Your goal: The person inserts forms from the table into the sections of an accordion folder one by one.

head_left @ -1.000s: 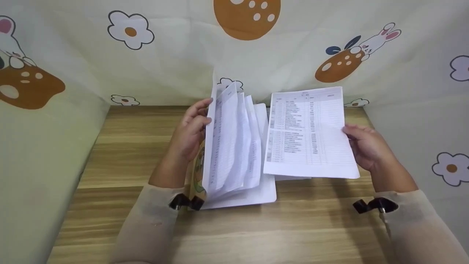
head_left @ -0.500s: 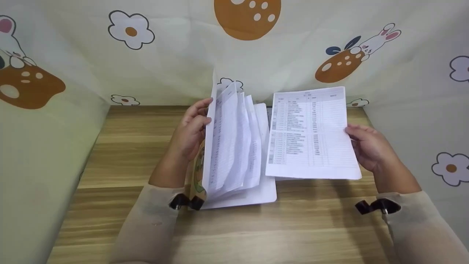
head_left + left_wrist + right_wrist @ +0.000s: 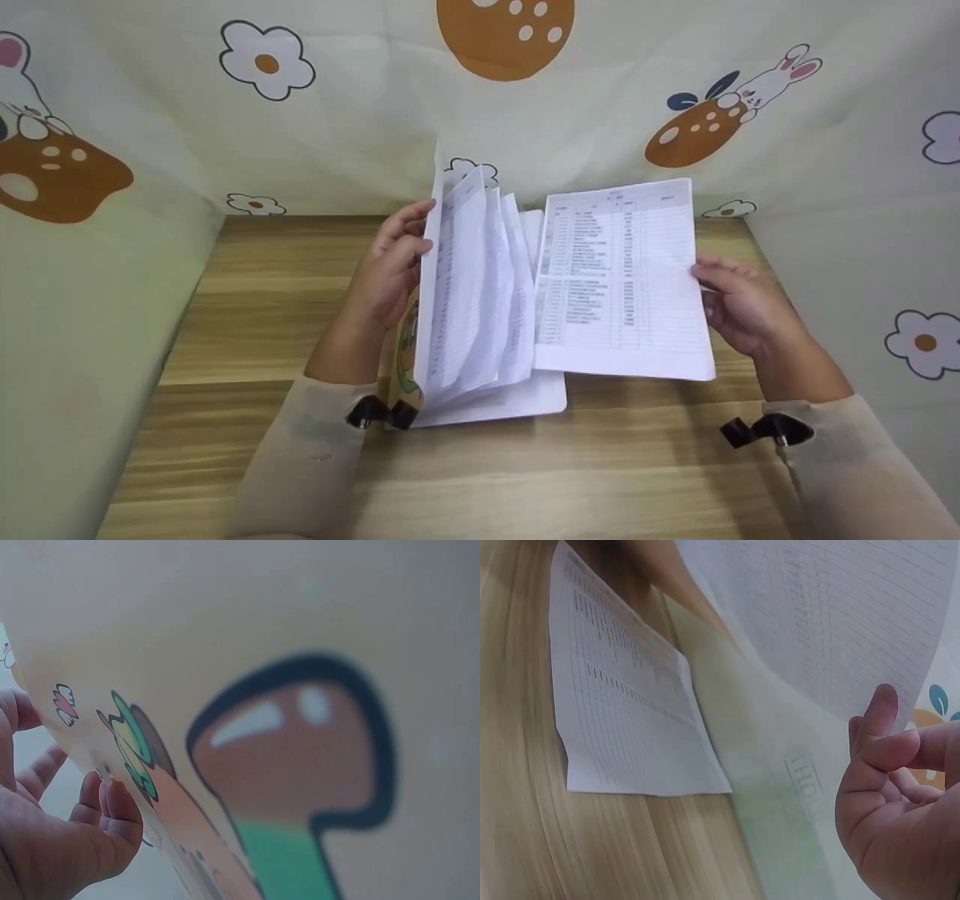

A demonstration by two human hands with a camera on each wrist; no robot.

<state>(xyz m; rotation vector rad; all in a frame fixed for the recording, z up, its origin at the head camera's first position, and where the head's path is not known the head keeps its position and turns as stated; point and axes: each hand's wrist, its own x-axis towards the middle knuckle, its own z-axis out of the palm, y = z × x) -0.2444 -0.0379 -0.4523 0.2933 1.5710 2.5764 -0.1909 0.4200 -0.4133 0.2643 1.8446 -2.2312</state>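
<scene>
My left hand (image 3: 390, 270) grips the left edge of an upright folder cover (image 3: 429, 292). The cover's outer side (image 3: 300, 750) carries large cartoon prints in the left wrist view. Inside, several loose-standing white printed pages (image 3: 487, 300) fan out over the white back cover (image 3: 540, 397). Between thumb and fingers, my right hand (image 3: 742, 307) pinches the right edge of a printed table sheet (image 3: 619, 285), held up and tilted. Its left edge meets the fanned pages in the head view; whether it touches them, I cannot tell.
Another printed sheet (image 3: 622, 705) lies on the wooden table (image 3: 600, 465), seen in the right wrist view beside a pale green cover (image 3: 795, 802) with lettering. A patterned cloth (image 3: 360, 97) hangs behind the table and along both sides.
My right hand first shifts the printed sheet slightly right, then brings it left and a little lower, against the fanned pages in view. My left hand and the folder cover stay put.
</scene>
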